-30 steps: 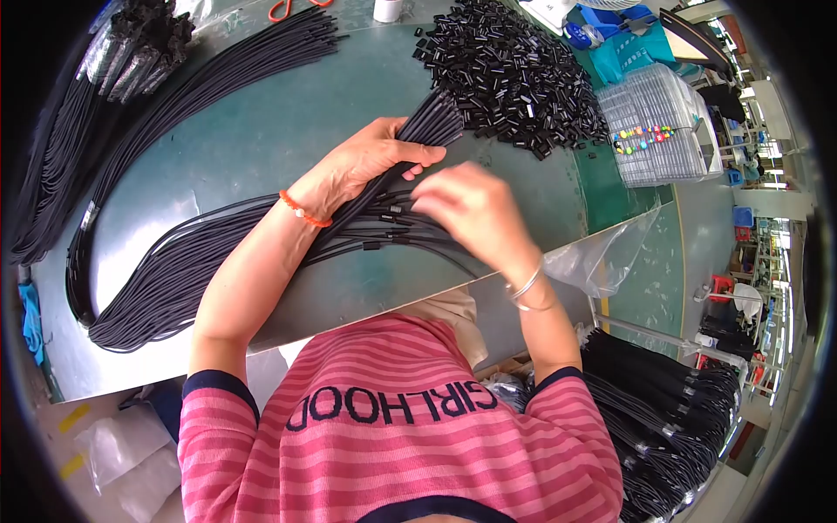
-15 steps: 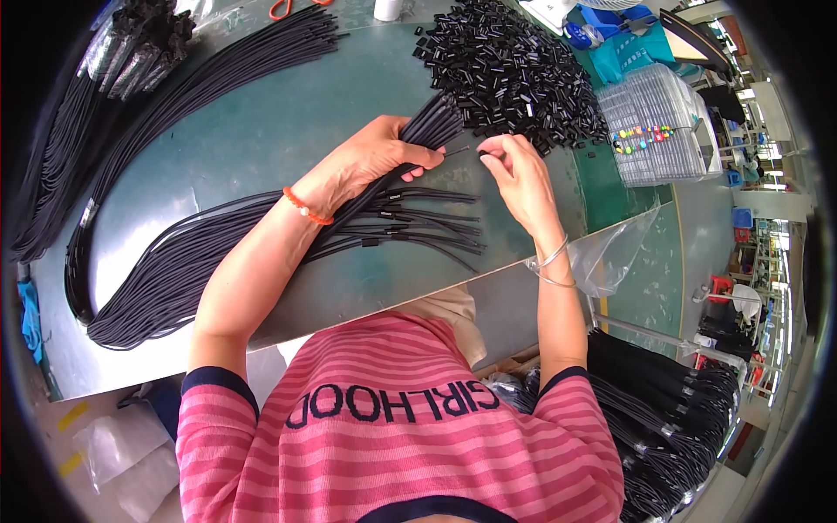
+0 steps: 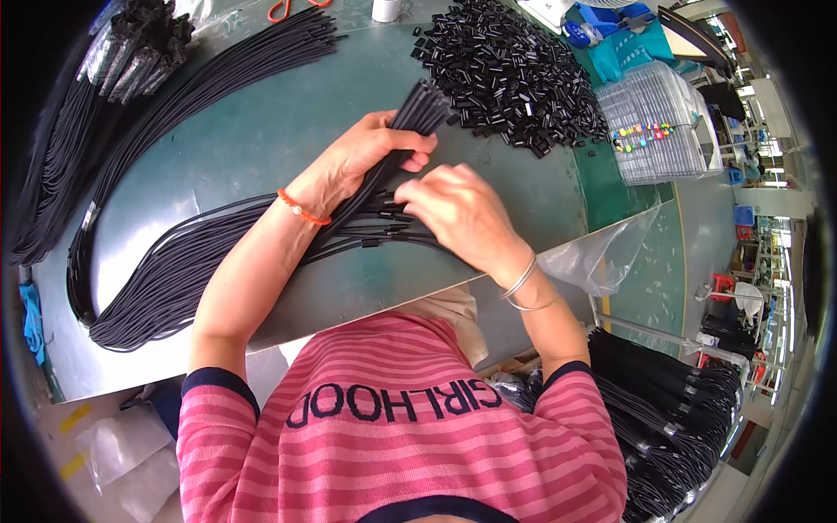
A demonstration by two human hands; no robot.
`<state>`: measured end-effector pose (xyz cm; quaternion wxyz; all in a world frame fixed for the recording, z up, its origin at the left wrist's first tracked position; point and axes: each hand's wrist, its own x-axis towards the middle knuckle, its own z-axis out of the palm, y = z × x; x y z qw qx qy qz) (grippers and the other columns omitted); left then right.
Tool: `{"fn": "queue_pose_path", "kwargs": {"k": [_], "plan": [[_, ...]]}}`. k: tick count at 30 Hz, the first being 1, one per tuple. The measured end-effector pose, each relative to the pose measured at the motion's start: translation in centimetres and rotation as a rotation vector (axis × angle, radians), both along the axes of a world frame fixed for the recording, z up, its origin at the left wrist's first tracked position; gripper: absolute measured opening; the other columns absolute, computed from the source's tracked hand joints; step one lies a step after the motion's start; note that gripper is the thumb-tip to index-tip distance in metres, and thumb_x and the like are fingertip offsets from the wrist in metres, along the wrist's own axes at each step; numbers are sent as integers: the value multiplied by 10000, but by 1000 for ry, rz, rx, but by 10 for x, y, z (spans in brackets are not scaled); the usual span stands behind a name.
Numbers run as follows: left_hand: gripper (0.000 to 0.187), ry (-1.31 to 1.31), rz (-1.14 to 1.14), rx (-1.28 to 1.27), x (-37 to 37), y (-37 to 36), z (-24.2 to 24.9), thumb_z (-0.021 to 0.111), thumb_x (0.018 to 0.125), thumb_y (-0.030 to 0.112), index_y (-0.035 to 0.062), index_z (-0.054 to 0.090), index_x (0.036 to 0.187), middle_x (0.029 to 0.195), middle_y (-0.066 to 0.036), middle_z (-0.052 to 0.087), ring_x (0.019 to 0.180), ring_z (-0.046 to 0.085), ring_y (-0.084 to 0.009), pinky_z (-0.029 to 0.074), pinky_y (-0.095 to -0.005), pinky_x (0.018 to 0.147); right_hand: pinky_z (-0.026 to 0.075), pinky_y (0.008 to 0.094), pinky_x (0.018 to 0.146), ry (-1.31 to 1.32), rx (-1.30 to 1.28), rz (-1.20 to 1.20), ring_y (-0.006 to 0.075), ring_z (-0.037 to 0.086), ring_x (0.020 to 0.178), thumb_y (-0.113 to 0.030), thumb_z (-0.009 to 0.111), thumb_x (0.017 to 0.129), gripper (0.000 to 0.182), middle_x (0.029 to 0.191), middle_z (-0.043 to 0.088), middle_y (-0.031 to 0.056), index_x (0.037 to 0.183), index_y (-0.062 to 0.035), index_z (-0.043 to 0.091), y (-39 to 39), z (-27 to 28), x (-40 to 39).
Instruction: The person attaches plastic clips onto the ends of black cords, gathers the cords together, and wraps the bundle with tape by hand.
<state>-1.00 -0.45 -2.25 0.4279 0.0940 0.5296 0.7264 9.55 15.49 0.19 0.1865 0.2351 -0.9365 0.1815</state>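
Note:
My left hand (image 3: 384,148) is wrapped round a thick bundle of thin black cords (image 3: 420,109), whose cut ends stick up past the fingers. Just below it, my right hand (image 3: 458,209) is blurred by motion, its fingers drawn together over the lower cords; what they pinch is hidden. Beneath the hands, a fanned group of black cords (image 3: 192,261) lies on the table, several with small black sleeves (image 3: 373,242) near their ends. A large heap of loose black sleeves (image 3: 514,74) is spread beyond my right hand.
Another long cord bundle (image 3: 235,65) curves along the left of the green table (image 3: 288,113). At the top are orange-handled scissors (image 3: 281,10) and a white container (image 3: 384,10). Clear plastic drawers (image 3: 658,122) stand right. Black cords (image 3: 663,427) hang below the table edge.
My right hand has moved left and down, from beside the sleeve heap to the lower cords. My left hand has shifted slightly left, and its bundle now points more upright.

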Motion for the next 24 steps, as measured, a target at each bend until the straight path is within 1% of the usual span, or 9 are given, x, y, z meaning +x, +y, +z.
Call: {"fn": "queue_pose_path", "kwargs": {"k": [2, 3, 5, 10, 13, 14, 17, 22, 24], "plan": [[168, -22, 41, 38, -4, -2, -2, 711, 817, 98, -4, 640, 928, 763, -21, 602, 648, 545, -89, 453, -229, 569, 505, 345, 702, -148, -111, 47, 250, 612, 772, -87, 685, 834, 97, 815, 632, 60, 929, -76, 666, -5, -9, -1], [169, -34, 64, 59, -5, -4, -2, 710, 822, 107, -3, 639, 928, 772, -24, 605, 650, 550, -92, 461, -230, 571, 505, 345, 702, -147, -112, 51, 250, 612, 772, -87, 685, 834, 97, 815, 632, 60, 929, -76, 666, 1, -10, -8], [168, -37, 54, 34, -3, -4, 0, 710, 824, 109, -4, 638, 925, 781, -29, 608, 652, 554, -95, 466, -231, 571, 507, 362, 686, 55, 106, -251, 255, 617, 773, -86, 671, 846, 118, 836, 642, 60, 963, -100, 663, 23, -10, -29], [179, -24, 8, -23, -4, -1, 4, 719, 825, 111, -12, 639, 928, 804, -39, 620, 659, 565, -97, 473, -231, 562, 522, 371, 689, 281, 241, -43, 271, 622, 787, -24, 659, 815, 180, 847, 647, 70, 988, -70, 636, 39, -26, -53], [193, -12, 3, -38, -2, -1, 2, 728, 815, 104, -18, 643, 938, 813, -41, 628, 659, 563, -92, 466, -228, 553, 538, 319, 721, 31, -210, -213, 220, 658, 798, 25, 620, 863, 166, 931, 676, 65, 1022, -22, 630, 43, -30, -41], [200, -1, 7, -44, -1, 0, 2, 733, 807, 97, -20, 645, 943, 821, -43, 634, 659, 561, -89, 461, -226, 548, 538, 319, 721, 28, -210, -212, 220, 658, 798, 25, 620, 863, 166, 931, 676, 65, 1022, -22, 630, 44, -27, -38], [211, 25, 9, -47, 1, 1, 3, 738, 793, 82, -24, 646, 950, 836, -46, 644, 655, 556, -85, 452, -221, 541, 530, 261, 771, -552, -947, -235, 135, 674, 874, -29, 617, 921, 124, 968, 686, 39, 1032, 20, 643, 48, -18, -27], [205, 89, 6, -62, 1, 1, 4, 729, 773, 54, -26, 647, 943, 857, -50, 655, 651, 547, -84, 446, -215, 551, 524, 251, 777, -545, -985, -92, 100, 648, 885, -48, 605, 945, 101, 965, 670, -3, 1021, -8, 658, 49, -13, -24], [200, 105, -6, -73, 1, 2, 4, 725, 769, 48, -24, 649, 939, 861, -51, 657, 652, 547, -84, 446, -214, 558, 514, 263, 757, -498, -846, -109, 112, 648, 852, -32, 619, 917, 88, 944, 675, 4, 991, -27, 666, 48, -7, -24]]}}
